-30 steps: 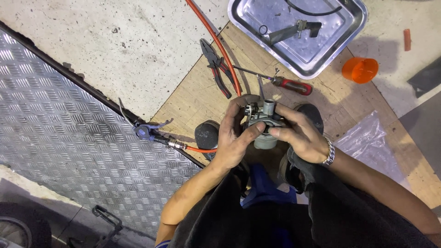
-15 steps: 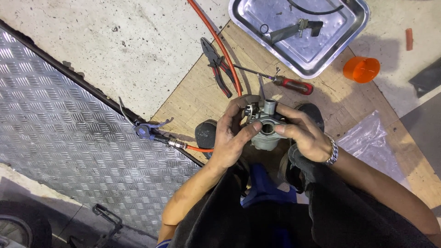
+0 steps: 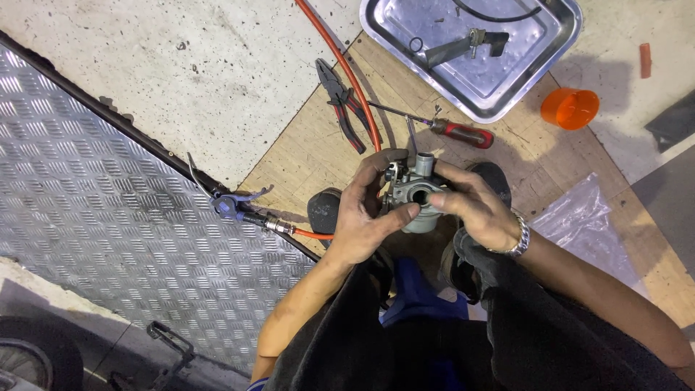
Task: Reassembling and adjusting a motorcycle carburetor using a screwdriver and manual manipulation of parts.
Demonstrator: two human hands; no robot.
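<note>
I hold a small grey metal carburettor (image 3: pixel 414 195) in front of me with both hands, its round bore facing up at me. My left hand (image 3: pixel 365 213) wraps its left side, thumb pressed under the bore. On the other side my right hand (image 3: pixel 474 203), a metal bracelet at its wrist, grips the body with fingers over the top. Just beyond the carburettor lie a red-handled screwdriver (image 3: pixel 460 132) and black-and-red pliers (image 3: pixel 346 105) on a wooden board (image 3: pixel 304 156).
A metal tray (image 3: pixel 557 58) at the top holds a black bracket and a ring. An orange cap (image 3: pixel 570 108) sits beside it. An orange hose (image 3: pixel 347 69) runs to a blue air-gun (image 3: pixel 235 205) at the checker plate (image 3: pixel 108 203). Clear plastic (image 3: pixel 579 224) lies right.
The carburettor has been turned in my hands, and its round bore now faces up. My left thumb has shifted under it. Both hands stay in the same spot.
</note>
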